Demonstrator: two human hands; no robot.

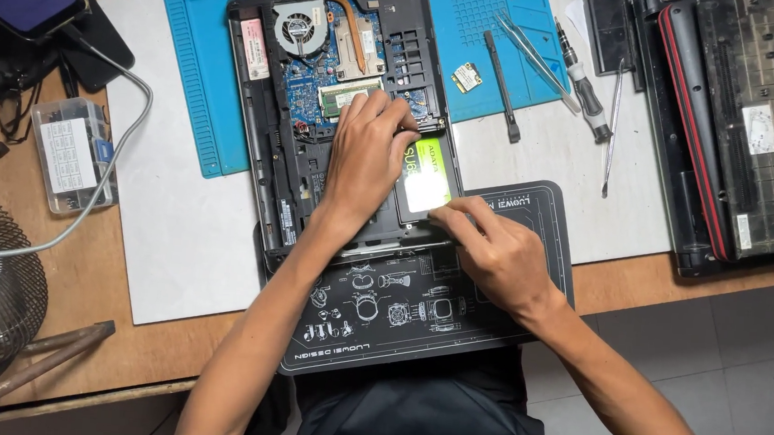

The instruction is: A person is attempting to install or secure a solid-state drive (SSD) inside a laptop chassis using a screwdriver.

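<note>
At the bottom centre of the frame a dark printed mat (417, 310) is laid partly over the lap and the table edge, and both forearms are stretched over it. The right hand (494, 248) is placed at the lower right edge of the drive (428, 179), a flat black unit with a green label; its fingertips are pressed against that edge, not closed around anything, apparently so that the drive is pushed or steadied in its bay. The left hand (369, 153) is laid flat, fingers together, on the opened laptop (322, 104), touching the drive's left side and top corner, probably to keep the body from sliding. Thus the drive sits in the lower right part of the laptop, between the two hands. Further up, the fan (298, 28) and the blue circuit board are exposed. The laptop rests on a blue work mat (189, 58), and to the right tweezers (528, 50) and a screwdriver (585, 84) are kept within reach.
</note>
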